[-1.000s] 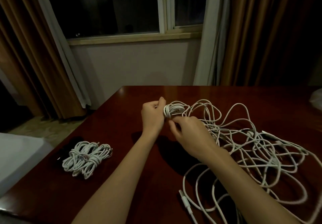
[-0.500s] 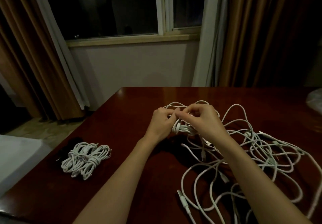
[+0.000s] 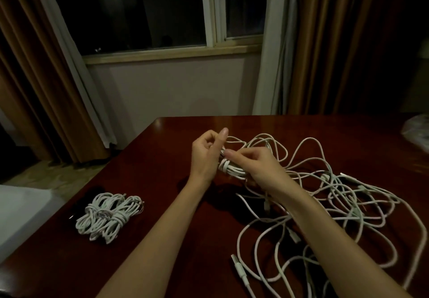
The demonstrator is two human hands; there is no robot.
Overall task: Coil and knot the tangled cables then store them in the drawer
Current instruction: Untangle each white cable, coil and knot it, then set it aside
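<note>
Moved back a bit: right hand [image 3: 257, 165], now pinching white bundle [image 3: 232, 169] beside left hand [image 3: 206, 154], gripping it too. Above table [image 3: 162, 158], left of loose cables [image 3: 336, 195]. Tied cables [image 3: 108, 216] far left.

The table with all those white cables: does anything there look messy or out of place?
Yes. A loose tangle of white cables sprawls over the right side of the table, while the coiled bundles on the left lie tidy. Both hands grip a half-wound coil.

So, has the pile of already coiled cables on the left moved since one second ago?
No. The coiled cables lie at the same spot by the table's left edge.
</note>
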